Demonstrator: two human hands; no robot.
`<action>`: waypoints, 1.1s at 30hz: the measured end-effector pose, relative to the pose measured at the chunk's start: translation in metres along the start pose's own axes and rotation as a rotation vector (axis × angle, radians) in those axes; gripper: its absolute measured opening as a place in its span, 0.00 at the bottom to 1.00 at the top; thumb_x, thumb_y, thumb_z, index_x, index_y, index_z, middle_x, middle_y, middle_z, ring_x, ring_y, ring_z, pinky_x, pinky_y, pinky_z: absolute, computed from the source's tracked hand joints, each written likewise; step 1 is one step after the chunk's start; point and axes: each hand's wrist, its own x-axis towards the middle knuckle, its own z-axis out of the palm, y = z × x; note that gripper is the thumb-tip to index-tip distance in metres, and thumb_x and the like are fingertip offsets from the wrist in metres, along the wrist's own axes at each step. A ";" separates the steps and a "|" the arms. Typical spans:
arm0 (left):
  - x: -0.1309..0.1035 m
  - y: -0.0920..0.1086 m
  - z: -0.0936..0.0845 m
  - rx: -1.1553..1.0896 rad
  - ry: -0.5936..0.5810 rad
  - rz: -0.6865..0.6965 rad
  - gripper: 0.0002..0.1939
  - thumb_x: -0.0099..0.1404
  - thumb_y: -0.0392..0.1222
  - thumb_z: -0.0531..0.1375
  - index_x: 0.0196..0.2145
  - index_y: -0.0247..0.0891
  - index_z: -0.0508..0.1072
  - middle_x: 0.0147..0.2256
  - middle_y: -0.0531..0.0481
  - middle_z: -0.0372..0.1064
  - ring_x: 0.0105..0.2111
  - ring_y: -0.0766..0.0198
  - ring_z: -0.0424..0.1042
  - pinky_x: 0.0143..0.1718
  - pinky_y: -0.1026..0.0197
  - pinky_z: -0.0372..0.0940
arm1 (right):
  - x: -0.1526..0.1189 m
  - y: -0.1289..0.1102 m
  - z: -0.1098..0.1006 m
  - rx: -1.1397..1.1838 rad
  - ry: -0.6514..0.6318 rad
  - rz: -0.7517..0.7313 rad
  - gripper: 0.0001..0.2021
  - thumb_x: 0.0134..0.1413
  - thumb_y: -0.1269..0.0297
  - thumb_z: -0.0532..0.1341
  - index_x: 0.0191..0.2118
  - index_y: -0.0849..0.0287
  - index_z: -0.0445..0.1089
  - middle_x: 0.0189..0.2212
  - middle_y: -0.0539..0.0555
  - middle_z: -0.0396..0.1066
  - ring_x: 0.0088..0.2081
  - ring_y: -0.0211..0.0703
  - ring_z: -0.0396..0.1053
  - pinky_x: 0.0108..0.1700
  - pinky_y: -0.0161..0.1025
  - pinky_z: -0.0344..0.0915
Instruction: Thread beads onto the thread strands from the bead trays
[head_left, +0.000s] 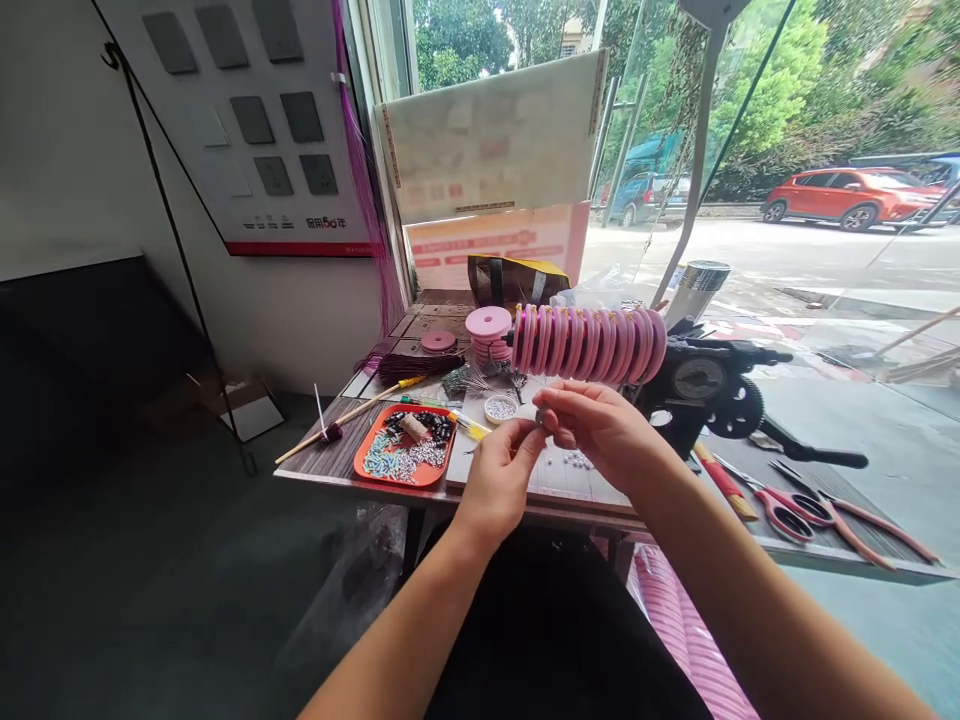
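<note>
My left hand [499,470] and my right hand [600,425] meet over the front of the table, fingertips pinched close together. Between them is a tiny greyish piece [541,416], too small to name. Just behind the hands, a small round dish [500,408] holds pale beads. Several loose white beads [577,460] lie on the board [469,470] under my hands. To the left, an orange-red tray [362,468] carries black, turquoise and silvery beads with a tan roll [415,428] among them.
A hand-cranked winder [701,380] with a row of pink spools [589,345] stands behind my right hand. More pink spools [488,325] are stacked at the back. Scissors [784,515], pliers [862,525] and a red-handled brush [726,482] lie at right. A stick [345,420] overhangs the left edge.
</note>
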 end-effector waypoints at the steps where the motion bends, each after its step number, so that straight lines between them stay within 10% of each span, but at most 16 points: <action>1: 0.000 -0.003 0.001 -0.029 -0.021 -0.019 0.10 0.58 0.45 0.58 0.24 0.36 0.72 0.25 0.51 0.67 0.31 0.62 0.64 0.38 0.63 0.57 | 0.000 0.002 0.000 0.006 0.002 0.005 0.12 0.38 0.59 0.67 0.25 0.64 0.69 0.16 0.46 0.61 0.16 0.28 0.53 0.18 0.29 0.48; 13: -0.082 -0.037 -0.019 -0.489 -0.123 -0.562 0.13 0.61 0.47 0.56 0.25 0.36 0.65 0.15 0.54 0.62 0.15 0.71 0.58 0.21 0.66 0.54 | -0.004 0.019 0.005 0.099 -0.050 0.094 0.18 0.37 0.53 0.66 0.28 0.59 0.61 0.17 0.47 0.66 0.16 0.32 0.59 0.18 0.30 0.52; 33: -0.128 -0.064 -0.027 -0.500 -0.037 -0.755 0.15 0.57 0.51 0.59 0.24 0.35 0.65 0.14 0.53 0.65 0.12 0.71 0.61 0.18 0.68 0.54 | -0.004 0.023 0.003 0.052 -0.029 0.078 0.15 0.39 0.57 0.66 0.25 0.58 0.60 0.17 0.48 0.65 0.16 0.33 0.58 0.18 0.32 0.51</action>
